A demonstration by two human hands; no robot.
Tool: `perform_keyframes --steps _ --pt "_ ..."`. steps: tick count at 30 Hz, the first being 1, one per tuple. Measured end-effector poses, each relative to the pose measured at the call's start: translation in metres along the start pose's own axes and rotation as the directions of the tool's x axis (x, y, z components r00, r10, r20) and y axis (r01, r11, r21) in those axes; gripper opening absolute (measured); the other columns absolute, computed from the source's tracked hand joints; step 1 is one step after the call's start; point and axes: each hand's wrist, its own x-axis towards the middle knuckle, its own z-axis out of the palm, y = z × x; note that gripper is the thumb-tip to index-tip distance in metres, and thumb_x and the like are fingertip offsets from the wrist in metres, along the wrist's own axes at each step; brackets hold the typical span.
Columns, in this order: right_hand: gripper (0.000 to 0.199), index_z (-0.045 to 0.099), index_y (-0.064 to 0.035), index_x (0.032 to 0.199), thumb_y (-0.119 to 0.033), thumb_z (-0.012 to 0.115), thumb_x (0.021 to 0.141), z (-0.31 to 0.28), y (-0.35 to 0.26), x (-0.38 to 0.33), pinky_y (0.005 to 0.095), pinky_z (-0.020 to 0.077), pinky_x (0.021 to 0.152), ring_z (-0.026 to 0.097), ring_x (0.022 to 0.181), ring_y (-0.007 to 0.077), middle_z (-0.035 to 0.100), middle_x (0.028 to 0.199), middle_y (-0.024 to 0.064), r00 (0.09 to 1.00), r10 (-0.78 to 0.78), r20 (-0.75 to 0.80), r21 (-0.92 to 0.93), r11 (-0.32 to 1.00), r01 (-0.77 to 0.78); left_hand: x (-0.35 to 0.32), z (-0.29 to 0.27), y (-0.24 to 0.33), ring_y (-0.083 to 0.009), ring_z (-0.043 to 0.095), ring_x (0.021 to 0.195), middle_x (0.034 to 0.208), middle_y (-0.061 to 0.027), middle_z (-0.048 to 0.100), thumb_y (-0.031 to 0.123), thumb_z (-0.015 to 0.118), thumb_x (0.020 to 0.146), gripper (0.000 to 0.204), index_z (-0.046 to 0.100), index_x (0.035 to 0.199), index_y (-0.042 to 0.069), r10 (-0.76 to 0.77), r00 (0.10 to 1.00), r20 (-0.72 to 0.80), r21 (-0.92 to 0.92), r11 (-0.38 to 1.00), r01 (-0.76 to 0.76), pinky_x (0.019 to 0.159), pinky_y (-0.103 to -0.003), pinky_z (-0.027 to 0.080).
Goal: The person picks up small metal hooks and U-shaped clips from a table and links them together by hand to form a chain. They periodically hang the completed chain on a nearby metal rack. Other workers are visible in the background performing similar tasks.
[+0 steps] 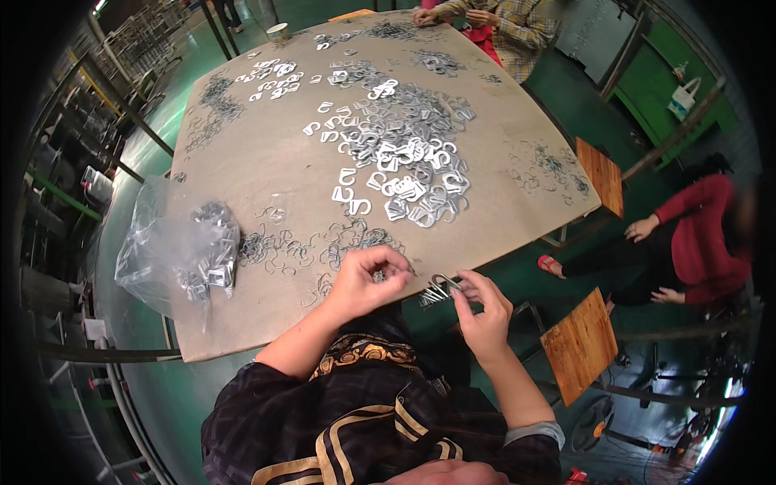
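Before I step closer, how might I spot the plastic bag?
Find the tan table; follow its left edge toward the near corner. Left of the wearer's left hand, a clear plastic bag bulges over that edge. Unlike the loose curved pieces alongside, its metal ones sit inside.

Fingers of the right hand (pixel 485 314) hide part of the metal pieces (pixel 436 293) they grip, while whether the left hand (pixel 366 281) pinches anything is too small to tell. Cloudy plastic blurs the contents (pixel 214 252) of a bag (pixel 153 259); in the heap of hooks (pixel 414 152), upper ones cover others. Across the surface (pixel 505 214), a plaid-shirted co-worker (pixel 521 34) is cut off by the top edge.
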Motion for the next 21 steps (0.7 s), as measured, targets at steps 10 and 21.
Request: perform_keyframes --steps 10,21 --pt "0.042 0.058 -0.0024 0.119 0.005 0.068 0.079 -0.004 0.003 -0.010 0.0333 0.0528 0.063 0.067 0.073 0.0241 0.065 0.090 0.0113 0.991 -0.135 0.014 -0.117 0.984 0.136 0.006 0.051 0.007 -0.0249 0.055 0.084 0.084 -0.0060 0.058 0.006 0.074 0.070 0.012 0.066 0.078 0.006 0.308 0.948 0.082 0.358 0.878 -0.316 0.077 -0.035 0.045" --pt "0.043 0.057 -0.0030 0.118 0.003 0.071 0.078 -0.015 0.007 -0.008 0.0350 0.0531 0.062 0.068 0.072 0.0248 0.067 0.083 0.0107 0.965 -0.245 -0.098 -0.303 0.931 0.205 0.018 0.069 -0.006 -0.0252 0.055 0.091 0.089 -0.0077 0.061 0.007 0.074 0.075 0.012 0.065 0.082 0.005 0.254 0.965 0.068 0.194 0.945 -0.263 0.085 -0.035 0.042"
